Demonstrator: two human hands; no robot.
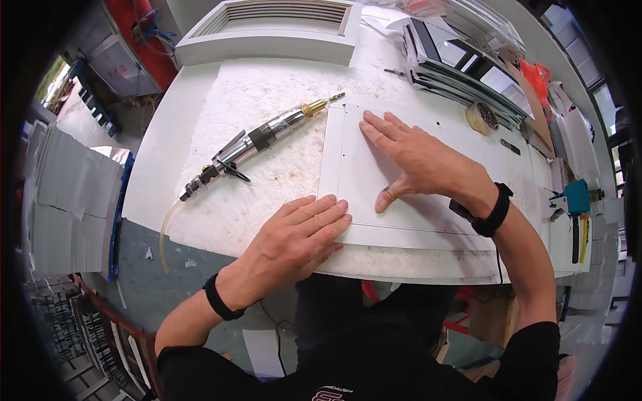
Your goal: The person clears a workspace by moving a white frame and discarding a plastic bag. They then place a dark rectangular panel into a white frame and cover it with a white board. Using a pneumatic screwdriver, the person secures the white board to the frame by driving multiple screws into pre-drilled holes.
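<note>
A flat white panel with small holes along its border lies on the worktable in front of me. My left hand rests on its near left corner, fingers stretched out, thumb at the near edge. On the panel's upper middle lies my right hand, palm down, with fingers and thumb spread. Neither hand grips anything. To the left of the panel lies a silver air screwdriver, its bit pointing to the far right near the panel's far left corner. A pale hose runs from its back end over the table's edge.
A white louvred frame stands at the back. At the far right are a stack of dark-framed panels and a round tub of screws. A teal-headed tool lies at the right. Stacked white sheets stand left of the table.
</note>
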